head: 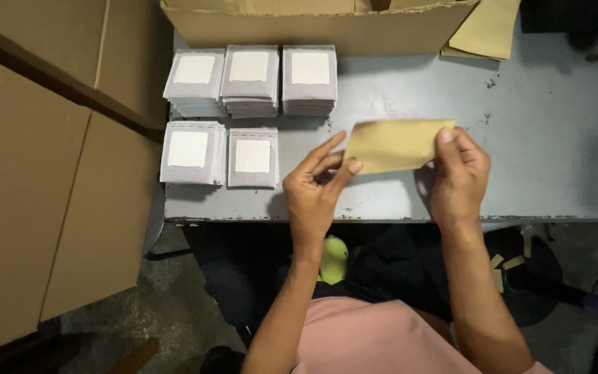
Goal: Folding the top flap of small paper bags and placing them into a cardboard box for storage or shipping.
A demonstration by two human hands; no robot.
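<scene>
Both hands hold one tan envelope (397, 145) in the air above the near part of the table (555, 138). The left hand (316, 187) pinches its left end between thumb and fingers; the right hand (458, 173) grips its right end, thumb on top. The envelope sits level and looks flat; whether anything is inside cannot be told.

Step in hand, as judged: handling a single envelope, squaring or checking it between the fingertips. Any further handling calls for a light, even pinch so the paper does not crease.

Surface: a grey, scuffed metal table. To the left lie five stacks of grey packets (250, 79) with white squares, in two rows. An open carton (327, 28) stands at the far edge, more tan envelopes (486, 31) beside it. Large cardboard boxes (36, 180) stand at the left; the floor is bare concrete, dimly lit.
</scene>
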